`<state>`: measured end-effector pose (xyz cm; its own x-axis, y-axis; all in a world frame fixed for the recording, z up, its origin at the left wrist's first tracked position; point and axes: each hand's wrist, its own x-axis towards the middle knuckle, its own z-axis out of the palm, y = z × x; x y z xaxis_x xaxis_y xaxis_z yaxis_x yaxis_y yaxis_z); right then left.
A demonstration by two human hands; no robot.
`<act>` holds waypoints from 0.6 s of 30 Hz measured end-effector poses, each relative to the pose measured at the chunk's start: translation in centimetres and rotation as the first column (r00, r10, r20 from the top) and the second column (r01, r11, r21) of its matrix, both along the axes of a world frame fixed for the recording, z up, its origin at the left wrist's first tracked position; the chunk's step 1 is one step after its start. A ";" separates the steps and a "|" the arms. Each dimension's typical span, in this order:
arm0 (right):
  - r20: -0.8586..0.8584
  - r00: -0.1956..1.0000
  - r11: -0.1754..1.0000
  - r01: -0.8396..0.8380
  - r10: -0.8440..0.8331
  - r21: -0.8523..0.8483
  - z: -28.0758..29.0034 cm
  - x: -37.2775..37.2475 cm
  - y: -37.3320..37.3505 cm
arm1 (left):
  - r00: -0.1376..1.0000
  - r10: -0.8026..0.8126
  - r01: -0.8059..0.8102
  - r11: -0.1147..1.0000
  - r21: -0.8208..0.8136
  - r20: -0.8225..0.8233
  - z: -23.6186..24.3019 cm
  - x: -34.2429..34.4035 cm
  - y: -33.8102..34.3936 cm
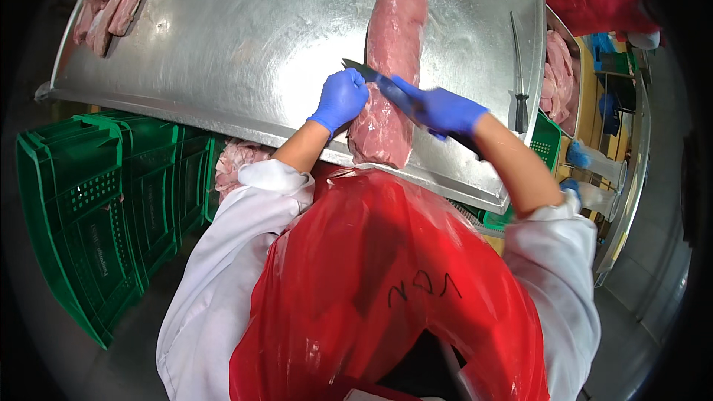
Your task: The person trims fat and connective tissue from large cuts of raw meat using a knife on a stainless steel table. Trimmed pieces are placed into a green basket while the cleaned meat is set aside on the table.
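A long pale-pink pork loin lies lengthwise on the steel table, its near end by the front edge. Gripped in my blue-gloved right hand, a dark-bladed knife slants across the loin, its tip pointing to the far left. The blade is partly over the meat; how deep it sits cannot be seen. My left hand, also blue-gloved, is closed at the loin's left side, just below the knife tip. Whatever its fingers hold is hidden.
Several long meat strips lie at the far left. A sharpening steel rests near the right edge. Beyond it stands a tray of meat pieces. Green crates stand at left, beside more trimmings. Another person's red sleeve shows top right.
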<state>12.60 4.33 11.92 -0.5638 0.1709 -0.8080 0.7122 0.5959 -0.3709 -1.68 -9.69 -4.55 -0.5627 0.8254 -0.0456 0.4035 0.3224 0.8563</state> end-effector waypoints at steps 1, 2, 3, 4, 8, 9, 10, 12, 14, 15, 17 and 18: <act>0.006 1.000 0.997 -0.018 0.019 -0.073 1.2 2.4 0.9 | 1.000 0.015 -0.015 1.000 -0.005 0.014 0.2 0.0 -0.3; 0.010 0.999 0.989 -0.030 0.032 -0.146 1.8 3.8 1.5 | 0.999 0.024 -0.024 1.000 -0.009 0.026 0.4 -0.1 -0.4; 0.017 0.998 0.989 -0.050 0.053 -0.141 1.8 4.0 1.5 | 0.999 0.024 -0.024 1.000 -0.012 0.041 1.2 0.1 -0.3; 0.024 0.997 0.988 -0.072 0.076 -0.137 1.7 3.9 1.7 | 0.996 0.021 -0.020 1.000 -0.015 0.086 1.9 0.2 -0.3; -0.028 0.999 0.970 0.039 -0.047 -0.242 -2.7 0.9 1.4 | 0.997 -0.013 0.012 1.000 0.014 0.072 2.4 0.4 0.2; -0.053 0.998 0.965 0.021 -0.036 -0.261 -3.1 1.5 1.6 | 0.999 -0.022 0.021 1.000 0.006 0.048 2.4 0.2 0.1; -0.077 0.997 0.957 -0.008 -0.015 -0.289 -2.8 2.3 1.6 | 1.000 -0.018 0.018 1.000 -0.011 0.023 2.3 0.0 -0.4; 0.009 0.999 0.935 -0.026 0.031 -0.354 -0.3 5.4 2.4 | 1.000 -0.006 0.004 0.999 0.050 0.022 2.6 -0.5 -1.2; 0.054 0.998 0.893 0.051 -0.030 -0.446 0.2 6.5 2.9 | 0.999 -0.023 0.021 0.998 0.053 0.038 3.5 -0.5 -1.9; 0.026 0.999 0.897 0.047 -0.040 -0.440 -0.5 6.0 2.7 | 0.997 -0.051 0.050 0.998 0.026 0.051 4.5 -0.3 -2.0; -0.019 0.996 0.892 0.066 -0.084 -0.448 -3.8 3.7 2.1 | 0.994 -0.088 0.088 0.996 -0.008 0.066 5.7 0.1 -2.0; -0.031 0.988 0.872 0.117 -0.150 -0.475 -4.5 2.3 1.0 | 0.996 -0.060 0.060 0.998 0.001 0.072 6.0 0.1 -2.4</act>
<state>14.93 5.30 7.43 -0.6165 -0.1430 -0.7742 0.7373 0.2402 -0.6315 -1.54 -12.06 1.41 -0.5074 0.8575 -0.0850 0.3591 0.3001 0.8837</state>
